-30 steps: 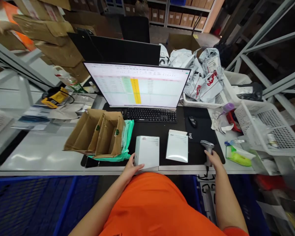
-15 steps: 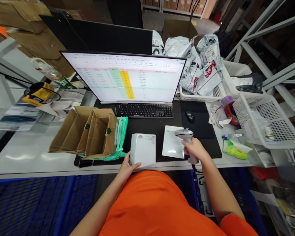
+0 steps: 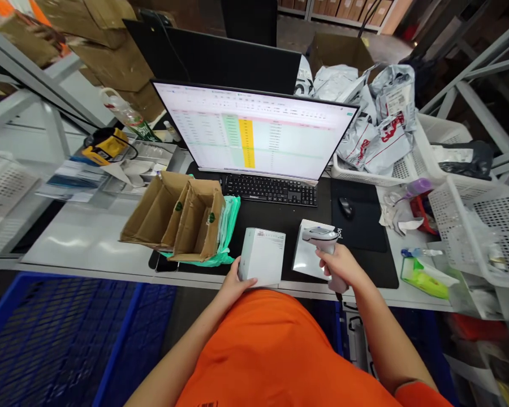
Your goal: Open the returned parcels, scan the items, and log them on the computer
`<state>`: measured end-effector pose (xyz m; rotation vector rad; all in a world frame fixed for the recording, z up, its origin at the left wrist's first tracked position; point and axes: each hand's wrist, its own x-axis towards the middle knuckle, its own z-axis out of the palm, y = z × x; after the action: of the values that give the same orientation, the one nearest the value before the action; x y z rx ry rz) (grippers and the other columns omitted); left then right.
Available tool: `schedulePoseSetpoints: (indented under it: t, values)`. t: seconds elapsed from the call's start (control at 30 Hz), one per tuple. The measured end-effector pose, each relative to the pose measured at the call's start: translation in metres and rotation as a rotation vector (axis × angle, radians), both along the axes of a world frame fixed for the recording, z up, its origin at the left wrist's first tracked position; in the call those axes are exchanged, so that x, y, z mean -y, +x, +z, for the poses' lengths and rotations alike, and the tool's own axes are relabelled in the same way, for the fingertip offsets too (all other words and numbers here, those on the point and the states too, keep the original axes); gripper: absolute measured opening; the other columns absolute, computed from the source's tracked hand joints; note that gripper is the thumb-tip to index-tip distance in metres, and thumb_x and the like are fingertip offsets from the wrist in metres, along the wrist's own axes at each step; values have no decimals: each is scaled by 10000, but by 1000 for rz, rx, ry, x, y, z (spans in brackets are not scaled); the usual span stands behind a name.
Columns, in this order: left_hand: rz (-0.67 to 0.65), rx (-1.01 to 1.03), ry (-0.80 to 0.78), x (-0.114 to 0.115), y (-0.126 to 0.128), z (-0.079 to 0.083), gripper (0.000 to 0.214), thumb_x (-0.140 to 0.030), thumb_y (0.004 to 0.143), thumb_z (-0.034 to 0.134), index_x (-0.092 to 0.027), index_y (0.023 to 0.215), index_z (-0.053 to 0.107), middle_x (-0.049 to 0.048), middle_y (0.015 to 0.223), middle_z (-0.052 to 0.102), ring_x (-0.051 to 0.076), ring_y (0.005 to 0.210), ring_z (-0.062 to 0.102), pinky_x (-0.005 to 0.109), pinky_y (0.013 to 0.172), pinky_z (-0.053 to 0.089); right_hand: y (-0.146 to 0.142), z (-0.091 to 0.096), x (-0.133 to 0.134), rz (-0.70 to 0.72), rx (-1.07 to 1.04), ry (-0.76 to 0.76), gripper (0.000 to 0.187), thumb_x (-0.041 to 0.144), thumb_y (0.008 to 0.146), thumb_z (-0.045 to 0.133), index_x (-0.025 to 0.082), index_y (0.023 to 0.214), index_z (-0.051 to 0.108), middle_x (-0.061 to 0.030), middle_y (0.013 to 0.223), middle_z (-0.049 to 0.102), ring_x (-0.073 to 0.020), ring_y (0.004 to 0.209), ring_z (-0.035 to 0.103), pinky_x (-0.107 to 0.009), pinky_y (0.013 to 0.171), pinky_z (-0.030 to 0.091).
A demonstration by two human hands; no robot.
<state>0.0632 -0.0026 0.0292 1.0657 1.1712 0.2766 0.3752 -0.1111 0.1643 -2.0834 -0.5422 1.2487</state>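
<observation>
My left hand [image 3: 235,281] grips the lower left corner of a white carton [image 3: 262,257], which stands tilted on the black desk mat [image 3: 254,271] at the table's front edge. My right hand [image 3: 339,267] is closed around the handle of a grey-white handheld barcode scanner [image 3: 322,236]. The scanner's head hangs just over a flat white packet [image 3: 307,257] and hides part of it. Its cable runs down from the handle, mostly out of sight.
A monitor [image 3: 254,133] showing a spreadsheet stands behind a black keyboard [image 3: 271,190]. An open cardboard box [image 3: 173,217] sits on green plastic bags left of the carton. A mouse [image 3: 345,208] lies on the right, beside white perforated baskets [image 3: 477,229]. A blue crate [image 3: 68,339] stands below the table.
My right hand has lifted the scanner and carried it left, over the white packet. The left hand still holds the carton. The view has shifted as my head moved.
</observation>
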Motion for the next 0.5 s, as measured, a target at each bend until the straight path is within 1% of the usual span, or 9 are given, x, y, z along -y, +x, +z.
schedulePoseSetpoints:
  t: [0.07,0.1,0.17,0.27,0.33,0.37,0.43,0.5]
  values:
    - [-18,-10,3,-1,0,1,1183,-407,578,917,-185,1549,279,206,1560,420,348,1416,452,454,1180,358,-18,3,-5,35,-95,71,284,428,791,665,173,892,596,16,594,636,-127,415,565,-231,420,430]
    - [-28,-9,11,-2,1,2,1190,-408,575,919,-178,1551,279,206,1552,429,348,1414,455,451,1180,357,-27,4,-8,51,-125,90,289,442,789,659,172,879,602,18,588,629,-126,418,565,-233,431,437]
    - [-45,-7,33,-4,1,1,1188,-408,571,922,-173,1550,292,198,1538,450,343,1415,455,443,1190,341,-40,6,-15,94,-150,87,285,454,788,648,174,793,599,11,571,617,-125,417,560,-239,440,439]
    - [-59,-21,59,-6,0,-2,1171,-397,552,931,-190,1535,328,181,1530,466,338,1422,446,436,1206,313,-50,9,-21,157,-157,68,323,473,767,655,181,660,568,-3,545,600,-125,412,555,-245,443,440]
    - [-70,-14,61,-7,-1,-4,1177,-399,552,928,-187,1537,320,183,1540,454,333,1430,436,425,1208,310,-51,9,-19,154,-177,88,355,505,749,665,181,646,565,-4,552,604,-122,414,554,-246,447,447]
    - [-77,-4,55,-7,-2,-4,1186,-405,560,922,-178,1545,300,191,1546,443,330,1434,432,420,1206,314,-50,8,-17,138,-191,102,367,525,742,670,179,667,575,-1,560,609,-120,415,552,-245,446,447]
    - [-87,17,37,-8,-3,-5,1203,-416,579,908,-159,1559,260,205,1554,427,324,1437,429,414,1201,323,-46,5,-10,92,-218,125,397,560,727,684,172,774,612,6,592,630,-124,419,555,-247,441,444]
    - [-91,30,24,-9,-4,-5,1202,-417,584,908,-167,1563,257,201,1550,437,324,1432,438,420,1197,333,-38,-1,0,32,-208,132,452,585,714,692,165,870,632,-4,638,662,-137,434,574,-261,454,457]
